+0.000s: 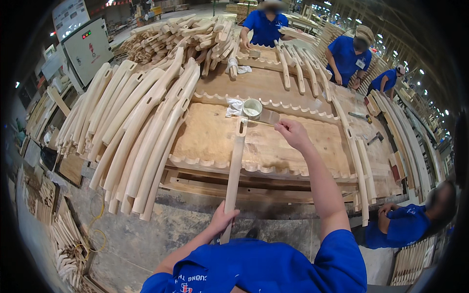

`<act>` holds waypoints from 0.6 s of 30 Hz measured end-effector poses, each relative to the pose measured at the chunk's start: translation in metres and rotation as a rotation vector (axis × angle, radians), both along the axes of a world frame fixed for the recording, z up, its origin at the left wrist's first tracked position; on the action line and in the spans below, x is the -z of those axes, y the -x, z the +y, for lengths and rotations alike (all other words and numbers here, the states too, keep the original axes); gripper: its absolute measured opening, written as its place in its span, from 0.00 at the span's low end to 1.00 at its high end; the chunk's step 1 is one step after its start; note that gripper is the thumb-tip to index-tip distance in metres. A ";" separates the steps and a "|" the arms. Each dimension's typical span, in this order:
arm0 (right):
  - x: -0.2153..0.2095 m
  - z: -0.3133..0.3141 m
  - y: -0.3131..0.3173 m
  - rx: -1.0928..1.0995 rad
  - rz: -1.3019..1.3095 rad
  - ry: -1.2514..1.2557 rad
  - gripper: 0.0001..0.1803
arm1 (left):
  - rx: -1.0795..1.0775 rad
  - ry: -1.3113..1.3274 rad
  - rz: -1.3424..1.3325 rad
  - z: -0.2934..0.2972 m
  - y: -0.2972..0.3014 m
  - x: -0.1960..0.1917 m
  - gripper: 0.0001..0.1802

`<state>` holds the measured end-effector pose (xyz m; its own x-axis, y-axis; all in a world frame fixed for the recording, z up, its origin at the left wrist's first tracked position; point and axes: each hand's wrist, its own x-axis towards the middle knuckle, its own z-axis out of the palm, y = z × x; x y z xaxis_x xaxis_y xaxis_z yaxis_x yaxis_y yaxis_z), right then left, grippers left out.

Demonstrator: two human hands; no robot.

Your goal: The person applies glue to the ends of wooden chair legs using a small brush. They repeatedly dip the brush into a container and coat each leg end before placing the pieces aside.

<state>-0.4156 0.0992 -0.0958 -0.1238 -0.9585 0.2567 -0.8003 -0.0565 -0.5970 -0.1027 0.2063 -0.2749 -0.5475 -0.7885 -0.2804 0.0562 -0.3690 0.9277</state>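
Observation:
My left hand (223, 216) is wrapped round the lower end of a pale wooden chair leg (234, 168). The leg slopes away from me over the bench's front edge, and its far end has a long slot. My right hand (291, 134) pinches a thin stick (263, 123) whose tip is at that slot, where some white paste shows. Just beyond the slot stands a round tub (252, 108) of white paste, most likely glue. A crumpled white rag (234, 107) lies against the tub's left side.
Curved wooden legs (146, 107) lean in a dense row at left, with a heap of pieces (195, 39) behind. Scalloped wooden racks (298, 108) cross the bench. Hammers (375, 138) lie at right. Several co-workers in blue shirts (344, 56) stand around the bench.

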 end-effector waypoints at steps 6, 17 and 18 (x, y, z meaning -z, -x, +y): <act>0.002 0.005 -0.024 0.139 0.327 0.321 0.13 | 0.000 -0.008 -0.019 0.001 0.001 -0.007 0.15; 0.015 0.011 -0.024 0.081 0.451 0.536 0.09 | 0.028 -0.055 0.018 0.000 -0.001 -0.011 0.16; 0.014 0.013 -0.023 0.051 0.448 0.550 0.08 | 0.022 -0.046 0.019 0.000 -0.001 -0.010 0.15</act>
<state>-0.3930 0.1121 -0.1102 0.0654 -0.6714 0.7382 -0.9717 -0.2110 -0.1058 -0.1015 0.2060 -0.2646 -0.5703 -0.7624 -0.3057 0.0647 -0.4126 0.9086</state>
